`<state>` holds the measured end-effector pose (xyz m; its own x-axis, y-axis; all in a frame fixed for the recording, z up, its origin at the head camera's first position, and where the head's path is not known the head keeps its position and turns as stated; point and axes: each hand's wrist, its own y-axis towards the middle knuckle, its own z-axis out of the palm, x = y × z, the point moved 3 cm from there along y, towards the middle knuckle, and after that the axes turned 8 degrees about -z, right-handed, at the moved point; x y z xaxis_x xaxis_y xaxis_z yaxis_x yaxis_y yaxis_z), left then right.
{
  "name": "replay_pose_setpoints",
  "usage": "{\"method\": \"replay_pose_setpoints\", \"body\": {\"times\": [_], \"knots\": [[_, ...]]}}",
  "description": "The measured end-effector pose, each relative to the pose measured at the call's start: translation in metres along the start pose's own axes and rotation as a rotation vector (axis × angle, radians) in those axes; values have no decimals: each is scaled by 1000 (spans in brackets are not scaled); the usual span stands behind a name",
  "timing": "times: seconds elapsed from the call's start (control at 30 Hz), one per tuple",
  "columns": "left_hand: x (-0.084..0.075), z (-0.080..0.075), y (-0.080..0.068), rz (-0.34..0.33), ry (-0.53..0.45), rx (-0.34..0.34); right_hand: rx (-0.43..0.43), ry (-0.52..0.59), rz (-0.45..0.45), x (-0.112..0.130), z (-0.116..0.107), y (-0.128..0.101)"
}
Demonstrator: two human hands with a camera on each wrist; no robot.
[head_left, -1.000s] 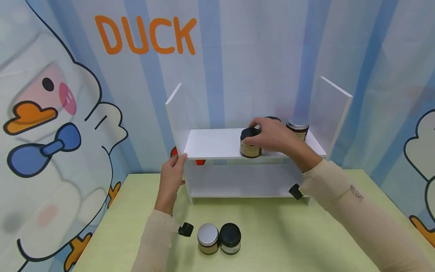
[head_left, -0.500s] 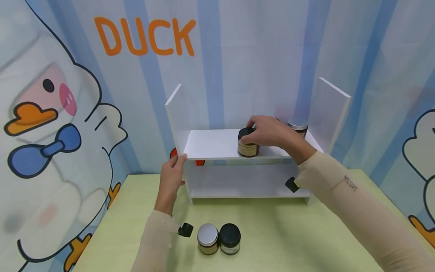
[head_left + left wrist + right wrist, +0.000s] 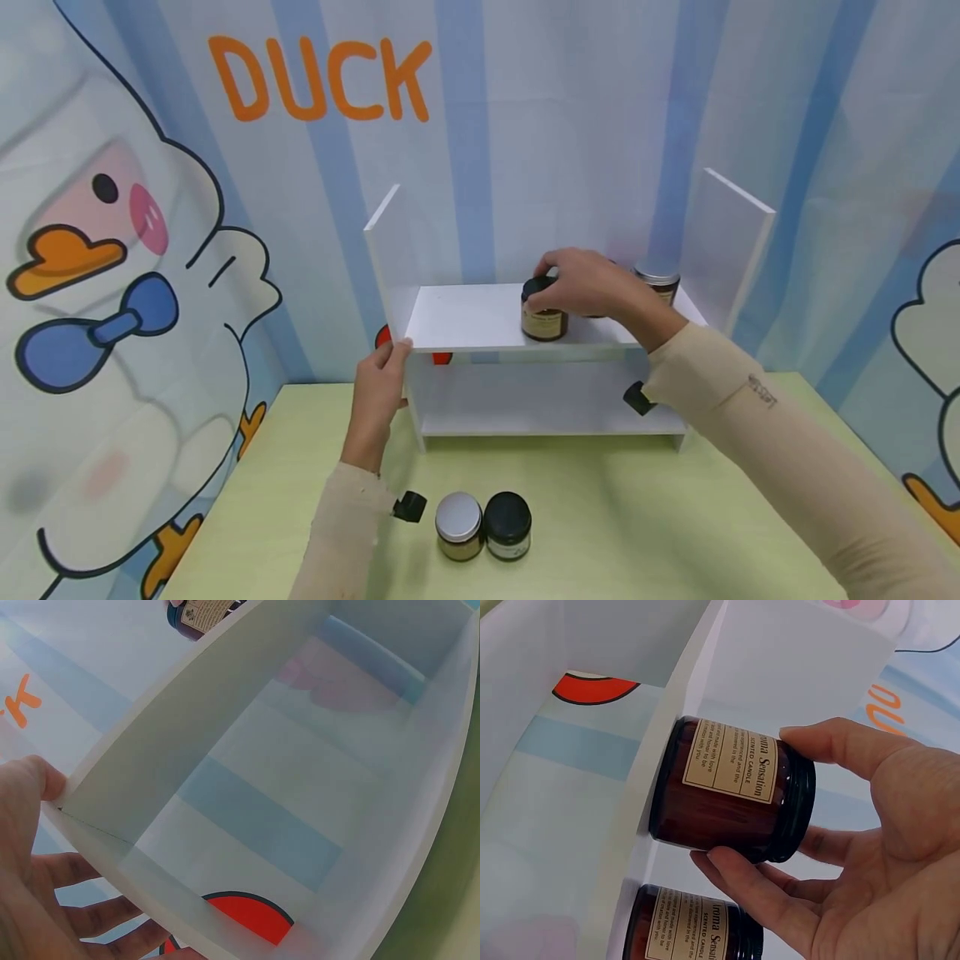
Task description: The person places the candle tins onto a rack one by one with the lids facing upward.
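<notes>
A white two-tier shelf [image 3: 480, 321] stands at the back of the green table [image 3: 645, 517]. My right hand [image 3: 551, 287] grips a black-lidded amber candle jar [image 3: 542, 318] by its lid, standing on the upper board. In the right wrist view, thumb and fingers of the right hand [image 3: 750, 796] wrap that jar [image 3: 731, 791], and a second labelled jar [image 3: 694, 934] sits beside it. A silver-lidded jar [image 3: 657, 282] stands further right on the board. My left hand [image 3: 382, 379] holds the shelf's left front edge, thumb in front and fingers [image 3: 82, 915] behind the side panel [image 3: 172, 750].
Two more jars stand near the table's front: a silver-lidded one [image 3: 459, 525] and a black-lidded one [image 3: 507, 523]. The shelf's lower tier [image 3: 540, 400] holds nothing visible. A printed duck backdrop [image 3: 135, 250] closes off the back and both sides.
My right hand has shifted the black-lidded jar slightly left and further back on the upper board. The left hand has stayed on the shelf's edge.
</notes>
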<state>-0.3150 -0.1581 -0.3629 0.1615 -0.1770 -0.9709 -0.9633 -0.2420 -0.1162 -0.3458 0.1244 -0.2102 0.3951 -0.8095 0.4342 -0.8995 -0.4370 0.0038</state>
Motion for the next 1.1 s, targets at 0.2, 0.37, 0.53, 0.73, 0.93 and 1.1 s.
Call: {"method": "replay_pose_setpoints", "body": {"times": [0.2, 0.37, 0.53, 0.73, 0.93, 1.1], "knots": [[0, 0, 0, 0, -6, 4, -17, -6, -16, 1, 0, 4], [0, 0, -1, 0, -3, 4, -21, -10, -25, 1, 1, 6], [0, 0, 0, 2, -6, 1, -19, -5, -34, 2, 2, 8], [0, 0, 0, 2, -10, 3, -23, -9, -30, 4, 2, 10], [0, 0, 0, -3, -8, 1, -9, -10, -30, 7, 0, 12], [0, 0, 0, -5, -6, -5, 18, -33, -33, 10, -3, 15]]}}
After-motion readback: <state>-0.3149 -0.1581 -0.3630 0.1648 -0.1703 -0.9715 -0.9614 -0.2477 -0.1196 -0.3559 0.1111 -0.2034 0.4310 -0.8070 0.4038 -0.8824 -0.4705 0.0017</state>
